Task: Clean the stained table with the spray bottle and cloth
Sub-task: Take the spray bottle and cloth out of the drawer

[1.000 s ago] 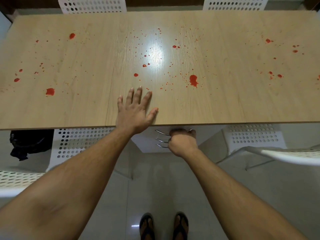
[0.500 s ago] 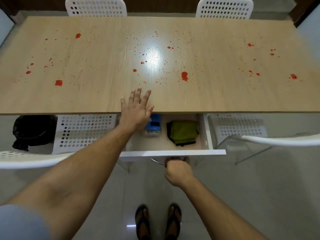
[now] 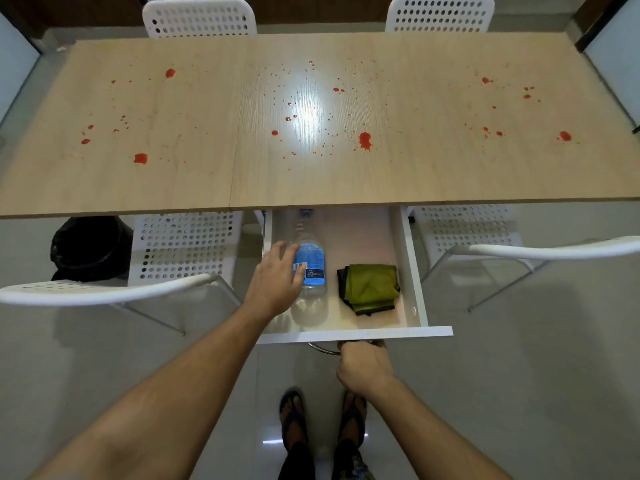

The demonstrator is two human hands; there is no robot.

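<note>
The wooden table (image 3: 433, 174) carries red stains (image 3: 364, 139) scattered across its whole top. A white drawer (image 3: 410, 268) under its front edge is pulled out. Inside lies a clear spray bottle (image 3: 313, 268) with a blue label, on its side, its head hidden under the table edge. A folded green cloth (image 3: 370, 287) lies to its right. My left hand (image 3: 277, 280) is over the bottle's left side with fingers spread and touching its label. My right hand (image 3: 363, 367) grips the metal drawer handle (image 3: 322, 348).
White perforated chairs stand at my left (image 3: 104, 289) and right (image 3: 554, 249), and two more at the far side (image 3: 199, 15). A black bin bag (image 3: 88, 247) sits on the floor at the left. My sandalled feet (image 3: 322, 420) are below the drawer.
My right hand has pulled the drawer further out, showing the bottle and cloth. My left hand left the table edge and dropped into the drawer onto the bottle.
</note>
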